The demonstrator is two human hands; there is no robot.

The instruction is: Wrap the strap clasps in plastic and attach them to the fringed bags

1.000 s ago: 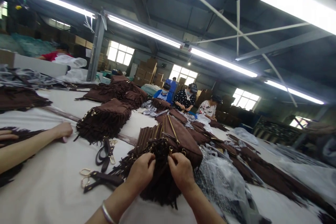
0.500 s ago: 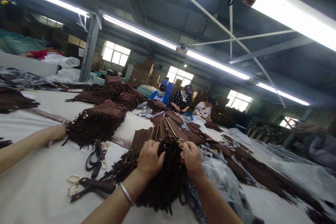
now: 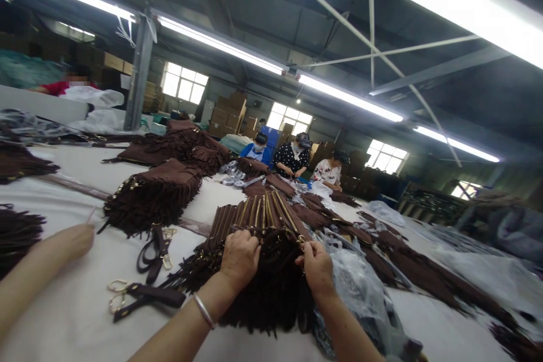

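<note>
A row of brown fringed bags with gold zippers stands packed together in front of me, dark fringe hanging toward me. My left hand, with a silver bangle on its wrist, is closed on the top edge of the bags near the middle. My right hand pinches a gold ring or zipper end at the right end of the row. Dark straps with gold clasps lie on the white table to the left of my left wrist.
Another person's hand reaches in from the left, holding something thin. More fringed bags are stacked behind the straps. Clear plastic wrapping lies right of my right hand. Several people work at the table's far end.
My right hand has moved slightly right and down, and more zippered edges show between my hands. The other person's hand has drawn back from the left stack.
</note>
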